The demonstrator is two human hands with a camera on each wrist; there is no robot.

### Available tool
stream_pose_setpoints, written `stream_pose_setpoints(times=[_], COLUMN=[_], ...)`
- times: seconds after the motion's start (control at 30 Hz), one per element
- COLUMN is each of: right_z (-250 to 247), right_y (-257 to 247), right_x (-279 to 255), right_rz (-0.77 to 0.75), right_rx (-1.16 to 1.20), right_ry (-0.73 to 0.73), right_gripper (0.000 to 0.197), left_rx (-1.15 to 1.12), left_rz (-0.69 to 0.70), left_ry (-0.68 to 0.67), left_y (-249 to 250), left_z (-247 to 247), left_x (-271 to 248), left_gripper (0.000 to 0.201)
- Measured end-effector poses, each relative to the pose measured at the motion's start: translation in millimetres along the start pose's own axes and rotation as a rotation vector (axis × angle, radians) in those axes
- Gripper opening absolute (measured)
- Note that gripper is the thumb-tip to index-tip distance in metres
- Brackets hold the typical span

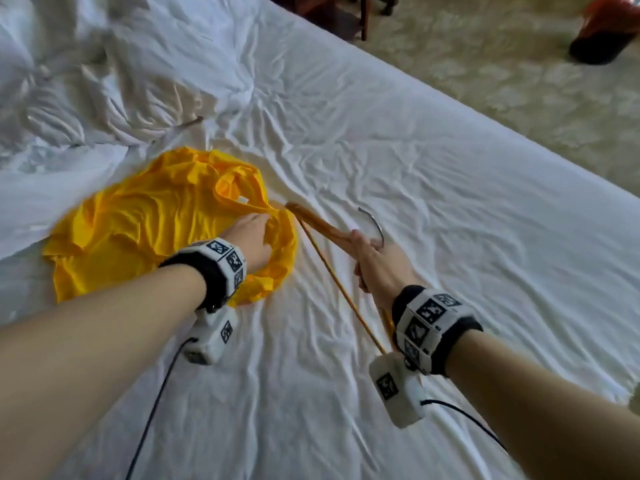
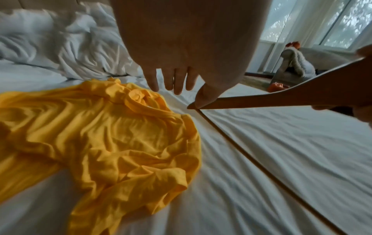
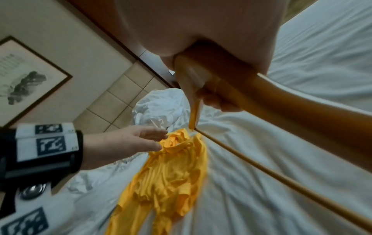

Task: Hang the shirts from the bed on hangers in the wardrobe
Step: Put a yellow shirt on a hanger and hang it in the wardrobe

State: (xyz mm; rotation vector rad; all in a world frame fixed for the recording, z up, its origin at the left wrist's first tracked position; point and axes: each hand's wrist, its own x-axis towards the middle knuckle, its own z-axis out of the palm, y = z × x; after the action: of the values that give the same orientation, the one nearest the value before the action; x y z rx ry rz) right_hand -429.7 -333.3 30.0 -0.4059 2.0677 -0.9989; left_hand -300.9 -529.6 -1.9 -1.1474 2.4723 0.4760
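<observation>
Yellow shirt (image 1: 145,233) lay unhung on bed (image 1: 433,209). Left hand (image 1: 247,242) fingers spread above collar; right hand (image 1: 377,268) gripped wooden hanger (image 1: 320,223) at 3 o'clock. Wardrobe step remained.

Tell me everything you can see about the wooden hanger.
The wooden hanger looks like varnished light-brown wood, with a thin straight bottom bar and a curved silver metal hook at the top. The right hand grips it around the middle, just under the hook, and holds it tilted above the white bed sheet. One shoulder tip points at the collar of the yellow shirt; whether they touch is unclear.
</observation>
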Motion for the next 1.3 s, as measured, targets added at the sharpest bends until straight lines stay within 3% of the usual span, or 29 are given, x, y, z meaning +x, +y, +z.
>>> stream_pose_setpoints(times=[0.17, 0.33, 0.47, 0.53, 0.6, 0.67, 0.87, 1.0, 1.13, 1.3], right_z=[18.7, 25.7, 35.1, 36.4, 34.8, 34.0, 39.6, 42.3, 33.5, 10.5], right_y=[22.5, 33.3, 33.9, 31.5, 29.6, 27.2, -6.3, -58.0, -108.7, -167.3], right_x=[37.9, 49.4, 44.2, 41.4, 40.2, 37.0, -15.6, -62.5, -120.4, -213.0], right_rz=[-0.075, -0.101, -0.131, -0.115, -0.086, -0.049, -0.134, -0.299, -0.423, -0.589], right_rx=[-0.13, -0.145, -0.16, -0.126, -0.082, -0.072, 0.099, 0.048, 0.048, 0.035], right_ry=[-0.007, -0.014, -0.059, -0.067, -0.051, -0.041, 0.007, -0.07, -0.018, 0.001], right_gripper=[0.047, 0.043, 0.032, 0.035, 0.036, 0.045, 0.046, 0.057, 0.049, 0.046], left_rx=[0.098, 0.204, 0.465, 0.541, 0.552, 0.405, -0.155, -0.371, -0.509, -0.597], left_rz=[0.013, -0.08, -0.149, -0.127, 0.021, 0.152, 0.333, 0.345, 0.357, 0.41], left_ry=[0.0, -0.028, -0.087, -0.076, 0.052, 0.149, 0.059, 0.237, 0.358, 0.47], left_y=[-7.4, -11.2, -4.9, -2.6, -3.2, -1.5, 4.0, 12.3, 16.4, 18.4], left_z=[44.7, 52.0, 42.2, 39.0, 36.5, 28.0, -19.8, -64.0, -111.9, -175.0], left_x=[65.6, 108.2, 110.5, 99.0, 82.0, 55.1, -39.1, -102.4, -177.4, -277.6], left_gripper=[0.072, 0.083, 0.037, 0.025, 0.023, 0.025, 0.017, 0.014, 0.034, 0.038])
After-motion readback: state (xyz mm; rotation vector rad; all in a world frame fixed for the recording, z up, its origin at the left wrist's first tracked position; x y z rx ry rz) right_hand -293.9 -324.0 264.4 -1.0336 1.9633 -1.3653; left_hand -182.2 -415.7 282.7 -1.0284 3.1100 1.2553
